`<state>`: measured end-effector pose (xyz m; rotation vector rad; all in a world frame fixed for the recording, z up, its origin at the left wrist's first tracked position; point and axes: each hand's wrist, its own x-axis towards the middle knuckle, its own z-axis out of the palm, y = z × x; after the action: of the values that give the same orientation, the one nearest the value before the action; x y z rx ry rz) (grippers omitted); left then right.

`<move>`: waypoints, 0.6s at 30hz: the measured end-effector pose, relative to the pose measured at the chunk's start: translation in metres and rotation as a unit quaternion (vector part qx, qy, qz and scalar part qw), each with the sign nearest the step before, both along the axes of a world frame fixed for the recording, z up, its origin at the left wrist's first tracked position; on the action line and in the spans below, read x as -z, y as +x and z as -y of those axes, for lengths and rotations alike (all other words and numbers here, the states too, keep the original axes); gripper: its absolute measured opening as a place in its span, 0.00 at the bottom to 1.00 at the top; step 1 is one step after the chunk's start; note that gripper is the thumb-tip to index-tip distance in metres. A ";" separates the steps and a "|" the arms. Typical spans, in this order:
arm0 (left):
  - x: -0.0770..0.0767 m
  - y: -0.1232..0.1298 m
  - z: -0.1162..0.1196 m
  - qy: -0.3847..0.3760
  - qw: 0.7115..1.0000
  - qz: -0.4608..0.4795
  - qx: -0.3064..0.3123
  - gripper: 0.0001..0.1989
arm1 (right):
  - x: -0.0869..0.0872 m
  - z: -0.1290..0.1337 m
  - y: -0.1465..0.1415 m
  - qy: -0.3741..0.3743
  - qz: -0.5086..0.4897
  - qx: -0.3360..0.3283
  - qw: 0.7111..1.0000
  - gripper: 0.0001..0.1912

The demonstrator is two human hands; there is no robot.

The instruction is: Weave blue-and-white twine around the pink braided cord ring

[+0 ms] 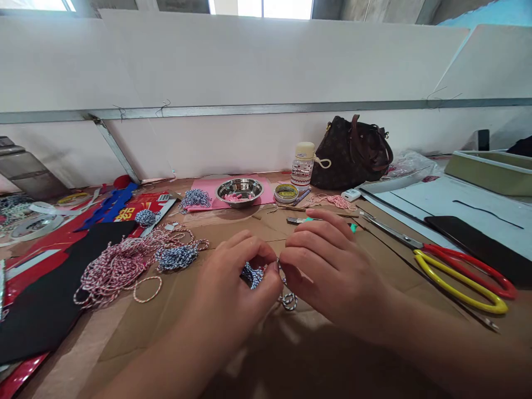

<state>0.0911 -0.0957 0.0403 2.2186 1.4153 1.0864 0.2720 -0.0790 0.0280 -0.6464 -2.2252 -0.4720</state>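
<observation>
We find the left hand [230, 299] and right hand [332, 271] in a narrow pinch on blue-white twine [252, 275], apparently keeping its loops gathered.

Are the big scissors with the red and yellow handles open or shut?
The scissors are shut: the blades lie together as one narrow strip, and the red handle and yellow handle sit side by side.

Matt cotton twine [252, 275] lies between the fingers [305, 260], on rough brown cardboard [166, 316]. Beyond them shines a polished steel bowl [240, 191]; rightward, scissors [457, 279] have glossy plastic handles.
</observation>
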 end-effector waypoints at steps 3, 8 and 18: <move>0.000 0.000 0.001 0.003 1.000 0.015 0.014 0.06 | 0.002 -0.001 -0.002 -0.004 -0.026 -0.016 1.000 0.04; 0.000 0.000 -0.001 -0.019 0.998 0.063 0.025 0.06 | 0.005 -0.004 -0.007 -0.072 -0.123 -0.056 0.988 0.07; 0.003 -0.004 -0.002 -0.062 0.994 0.085 0.005 0.04 | 0.004 -0.007 -0.005 -0.065 -0.142 -0.046 0.987 0.07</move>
<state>0.0875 -0.0937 0.0378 1.9950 1.3608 1.1230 0.2665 -0.0723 0.0239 -0.6323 -2.0155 -0.1756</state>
